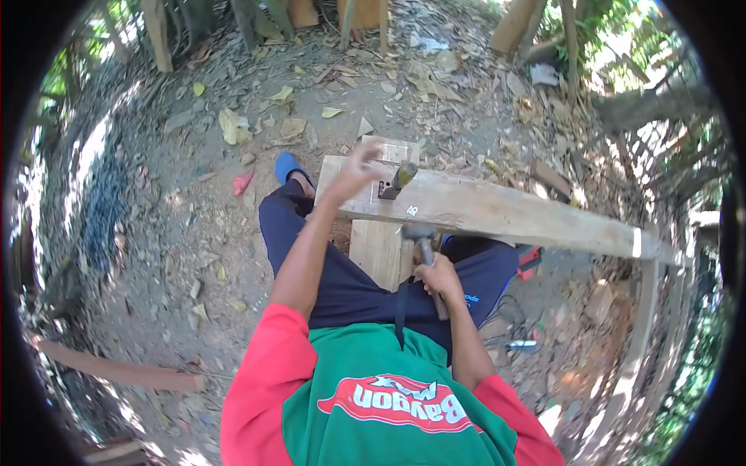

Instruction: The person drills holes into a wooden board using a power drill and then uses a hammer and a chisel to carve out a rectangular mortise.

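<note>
A long weathered timber beam [497, 213] lies crosswise before me, over a pale board [371, 260]. A chisel-like tool [402, 177] with a worn yellow handle stands tilted at a marked cut with small dark holes in the beam. My left hand [356, 172] is just left of it, raised with fingers apart and curled, holding nothing. My right hand [437, 278] grips the handle of a hammer [418, 231], whose dark metal head is just below the beam's near edge in the picture.
My legs [284, 225] straddle the board. A red and black object [527, 262] lies beside my right knee. Posts [649, 311] support or stand beside the beam's right end. A loose plank [124, 365] lies at lower left. Leaves cover the ground, with trunks and boards at the back.
</note>
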Demonstrator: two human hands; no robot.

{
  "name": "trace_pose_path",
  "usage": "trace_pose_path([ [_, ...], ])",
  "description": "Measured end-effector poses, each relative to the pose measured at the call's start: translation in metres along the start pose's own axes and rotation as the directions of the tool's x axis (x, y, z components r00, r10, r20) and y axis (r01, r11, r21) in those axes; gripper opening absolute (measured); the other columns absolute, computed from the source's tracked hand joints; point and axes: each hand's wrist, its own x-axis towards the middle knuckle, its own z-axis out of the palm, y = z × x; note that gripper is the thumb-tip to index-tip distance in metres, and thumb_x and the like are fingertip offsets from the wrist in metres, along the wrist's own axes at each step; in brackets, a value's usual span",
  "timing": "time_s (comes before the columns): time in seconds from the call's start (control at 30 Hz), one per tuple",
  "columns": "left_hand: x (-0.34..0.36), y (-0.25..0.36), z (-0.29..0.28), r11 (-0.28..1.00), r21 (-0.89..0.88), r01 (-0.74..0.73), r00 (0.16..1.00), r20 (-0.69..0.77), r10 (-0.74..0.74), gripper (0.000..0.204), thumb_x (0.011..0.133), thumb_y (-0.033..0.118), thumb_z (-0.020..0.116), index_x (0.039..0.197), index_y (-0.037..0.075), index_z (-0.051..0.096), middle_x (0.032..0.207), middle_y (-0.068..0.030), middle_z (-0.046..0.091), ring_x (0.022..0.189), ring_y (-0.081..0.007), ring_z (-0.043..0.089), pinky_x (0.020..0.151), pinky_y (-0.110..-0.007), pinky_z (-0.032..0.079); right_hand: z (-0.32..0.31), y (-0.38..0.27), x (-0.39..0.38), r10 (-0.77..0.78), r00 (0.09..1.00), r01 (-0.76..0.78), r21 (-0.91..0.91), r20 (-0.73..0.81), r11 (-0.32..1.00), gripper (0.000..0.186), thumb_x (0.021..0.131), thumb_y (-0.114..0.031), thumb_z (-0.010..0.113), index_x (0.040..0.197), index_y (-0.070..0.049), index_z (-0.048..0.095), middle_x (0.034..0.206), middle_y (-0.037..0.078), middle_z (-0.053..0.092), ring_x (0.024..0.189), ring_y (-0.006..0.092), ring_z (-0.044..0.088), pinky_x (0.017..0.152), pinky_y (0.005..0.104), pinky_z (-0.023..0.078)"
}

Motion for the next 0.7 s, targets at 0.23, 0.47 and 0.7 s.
trace_pose_path([
  [0.23,-0.036,0.055,-0.105,0.993,0.091,-0.080,0.955,-0.279,0.102,0.076,0.078,0.011,0.058,0.149,0.006,0.032,0.141,-0.0167,0.049,0.134,-0.0275,0.045,0.110,-0.043,0.036,0.038,0.021,0.000,0.026,0.998,0.006,-0.478,0.060,0.878,0.042,0.079,-0.026,0.068,0.108,0.002,0.056,0.105,0.029,0.066,0.105,0.0465,0.061,0.091,0.0534,0.047],
  [0.47,0.028,-0.005,0.122,0.886,0.464,-0.027,0.967,0.237,-0.095,0.038,0.077,0.032,0.082,0.102,0.007,0.067,0.092,-0.0056,0.066,0.087,-0.0190,0.061,0.081,-0.034,0.049,0.032,0.010,-0.001,-0.004,0.997,0.045,-0.491,0.083,0.870,0.041,0.080,-0.021,0.065,0.111,0.004,0.056,0.109,0.030,0.065,0.103,0.0428,0.064,0.089,0.0508,0.050],
  [0.7,0.009,0.000,0.023,0.983,0.065,0.170,0.985,0.016,-0.171,0.020,0.080,0.018,0.077,0.086,0.007,0.061,0.080,-0.0041,0.062,0.077,-0.0112,0.059,0.073,-0.031,0.049,0.034,0.019,-0.002,-0.016,0.998,0.044,-0.443,0.067,0.896,0.040,0.080,-0.020,0.066,0.109,0.005,0.056,0.103,0.029,0.066,0.100,0.0435,0.064,0.088,0.0507,0.051],
])
